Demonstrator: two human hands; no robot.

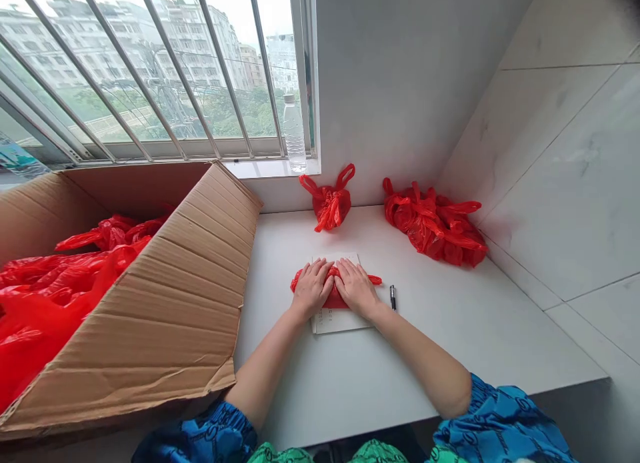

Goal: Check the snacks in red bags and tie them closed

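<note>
My left hand (313, 288) lies flat with fingers stretched out on a small red plastic bag (336, 300). Beside it, my right hand (357, 288) rests flat on the same bag, the thumbs close together. Most of the bag is hidden under the palms; its ends stick out on both sides. Under the bag is a paper notebook (337, 324) with writing on its page. A black pen (393, 298) lies on the white tabletop just right of the notebook.
A big open cardboard box (165, 296) full of red plastic bags (60, 296) stands on the left. At the wall are a knotted red bag (331, 203) and a pile of red bags (435, 226). A clear bottle (294, 135) stands on the sill by the barred window.
</note>
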